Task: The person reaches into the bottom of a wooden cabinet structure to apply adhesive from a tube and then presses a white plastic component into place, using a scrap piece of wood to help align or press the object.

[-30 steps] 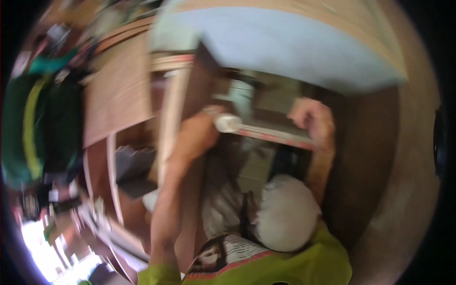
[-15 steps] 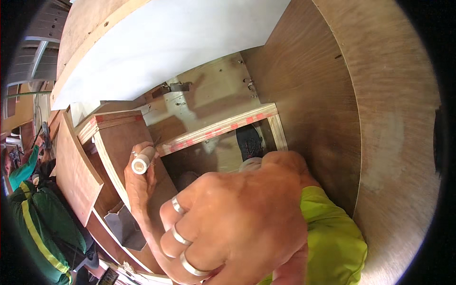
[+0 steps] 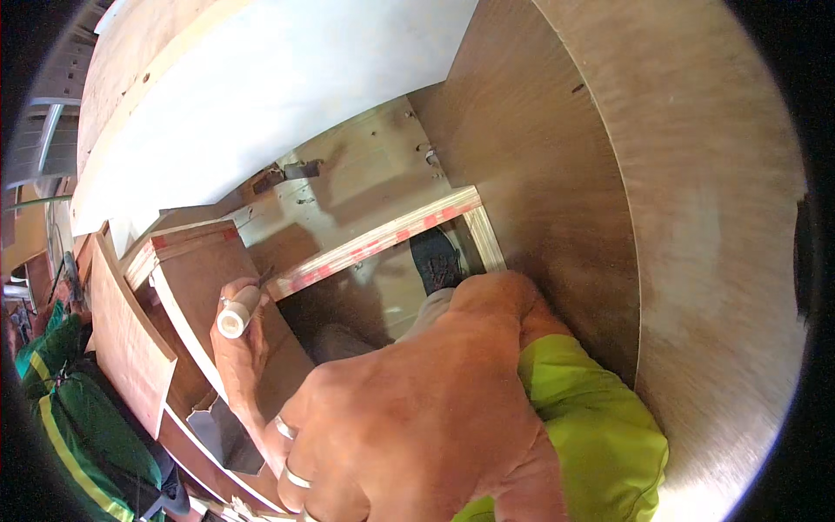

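Observation:
My left hand (image 3: 237, 352) is closed around a pale, round-handled tool (image 3: 233, 322), whose hollow-looking butt end faces me. A thin dark tip shows beyond the fingers, close to the corner of a plywood frame (image 3: 374, 248) marked with red patches. This hand is beside a brown box-like wooden panel (image 3: 204, 270). Large and close, my right hand (image 3: 409, 418) shows its back, with silver rings on its curled fingers. Its fingertips are hidden and partly cut off by the lower edge, so I cannot see what they hold, if anything.
A white panel (image 3: 278, 96) curves overhead, and a brown wooden wall (image 3: 557, 191) rises on the right. My dark shoe (image 3: 435, 259) stands inside the frame. Lime-green cloth (image 3: 591, 426) is at lower right. Green clothing with a yellow stripe (image 3: 83, 435) and a loose board (image 3: 130, 335) are at left.
My right hand has dropped toward the lower edge, hiding more of its fingers. The whole view has shifted slightly; my left hand keeps its grip on the tool beside the frame corner.

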